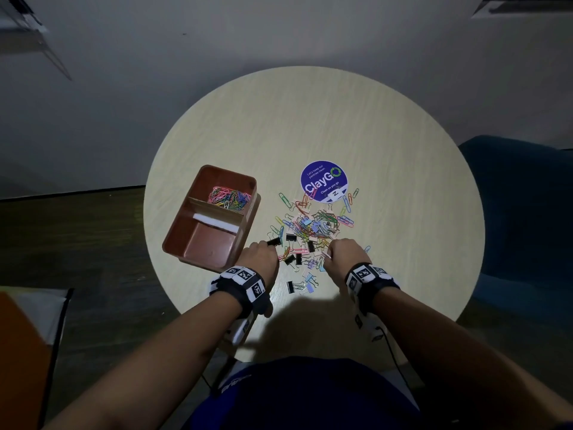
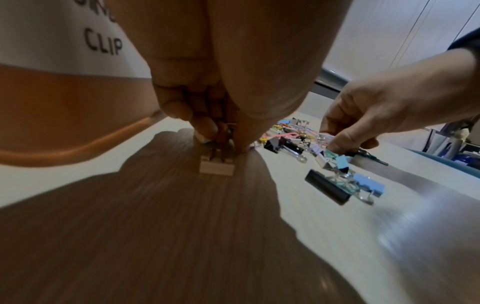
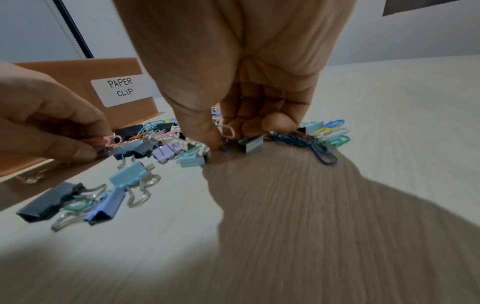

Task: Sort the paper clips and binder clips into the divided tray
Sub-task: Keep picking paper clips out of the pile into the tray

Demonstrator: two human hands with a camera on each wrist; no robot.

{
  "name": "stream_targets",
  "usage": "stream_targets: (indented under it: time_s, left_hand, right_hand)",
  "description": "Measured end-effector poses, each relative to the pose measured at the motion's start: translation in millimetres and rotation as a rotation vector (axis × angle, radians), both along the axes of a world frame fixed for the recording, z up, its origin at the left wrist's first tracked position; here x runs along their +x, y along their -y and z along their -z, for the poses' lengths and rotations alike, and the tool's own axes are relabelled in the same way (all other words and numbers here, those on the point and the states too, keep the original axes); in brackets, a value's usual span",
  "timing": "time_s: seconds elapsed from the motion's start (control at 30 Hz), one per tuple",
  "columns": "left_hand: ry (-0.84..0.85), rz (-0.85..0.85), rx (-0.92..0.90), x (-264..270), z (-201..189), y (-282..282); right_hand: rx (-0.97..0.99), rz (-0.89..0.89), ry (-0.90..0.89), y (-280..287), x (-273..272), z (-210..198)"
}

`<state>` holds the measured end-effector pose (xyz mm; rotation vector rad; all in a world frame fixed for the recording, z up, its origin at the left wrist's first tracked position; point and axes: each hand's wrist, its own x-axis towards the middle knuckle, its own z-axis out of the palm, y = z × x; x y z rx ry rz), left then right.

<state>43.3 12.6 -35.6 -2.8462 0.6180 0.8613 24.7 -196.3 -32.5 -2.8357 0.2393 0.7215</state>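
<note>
orange tray (image 3: 78, 74) wall's "paper clip" label (image 3: 121, 88), right-wrist view only

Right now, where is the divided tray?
In the head view the divided tray sits on the round table's left part, left of the clip pile and just beyond the left hand.

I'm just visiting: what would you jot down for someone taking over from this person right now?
Left hand pinches a pale binder clip by its handles.
Right hand pinches a pink paper clip at the pile.
Done: tray holds sorted paper clips in its far compartment; near compartment looks empty.
Left: the mixed pile on the table.
</note>
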Motion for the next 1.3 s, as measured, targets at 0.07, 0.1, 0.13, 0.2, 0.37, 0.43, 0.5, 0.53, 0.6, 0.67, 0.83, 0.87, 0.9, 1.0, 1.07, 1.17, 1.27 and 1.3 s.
stream_targets:
  time_s: [0.07, 0.1, 0.13, 0.2, 0.37, 0.43, 0.5, 0.53, 0.6, 0.67, 0.83, 0.87, 0.9, 1.0, 1.07, 1.17, 1.27, 1.3]
  left_hand:
    - [0.004, -0.009, -0.009, -2, 2, -1]
    - [0.008, -0.022, -0.02, -3, 3, -1]
    - [0.011, -0.037, -0.032, -5, 3, -2]
    - [0.017, -0.057, -0.056, -7, 5, -2]
    - [0.021, -0.089, -0.097, -9, 5, -3]
    - [0.019, -0.104, -0.108, -8, 5, -4]
    - [0.015, -0.115, -0.118, -7, 4, -3]
    - [0.009, -0.124, -0.121, -7, 4, -3]
    - [-0.007, -0.139, -0.123, -6, 2, -3]
    - [-0.016, -0.132, -0.121, -6, 0, -3]
    - [0.007, -0.144, -0.132, -7, 0, -3]
    - [0.007, -0.148, -0.137, -8, 0, -3]
    - [0.004, -0.149, -0.139, -8, 0, -3]
    - [-0.002, -0.159, -0.153, -8, -1, -4]
    - [-0.005, -0.168, -0.163, -7, 0, -4]
    - [0.0, -0.178, -0.175, -7, 0, -5]
    - [0.004, -0.19, -0.188, -8, 3, -6]
    - [0.004, -0.195, -0.194, -8, 4, -6]
  right_hand:
    - [-0.001, -0.006, -0.016, 1, -1, -3]
    - [-0.005, -0.008, -0.017, 1, -2, -3]
    - [-0.009, -0.009, -0.013, 2, -3, -4]
    - [-0.005, 0.002, -0.006, 3, -4, -5]
    - [0.044, 0.086, 0.03, 4, -7, -8]
    - [0.05, 0.09, 0.045, 3, -8, -8]
    - [0.042, 0.084, 0.036, 2, -7, -7]
    - [0.033, 0.079, 0.028, 2, -8, -6]
    - [0.004, 0.064, 0.02, 1, -8, -4]
    - [-0.019, 0.045, 0.018, 1, -7, -3]
    - [-0.043, 0.048, 0.007, 0, -8, -3]
    - [-0.059, 0.037, 0.001, 0, -8, -3]
    - [-0.077, 0.019, -0.011, -1, -7, -4]
    - [-0.097, -0.04, -0.04, -2, -6, -6]
    - [-0.089, -0.04, -0.034, 1, -7, -6]
    - [-0.062, -0.002, -0.033, 5, -8, -5]
    - [-0.028, 0.048, -0.011, 9, -10, -5]
    - [-0.023, 0.055, 0.005, 10, -10, -5]
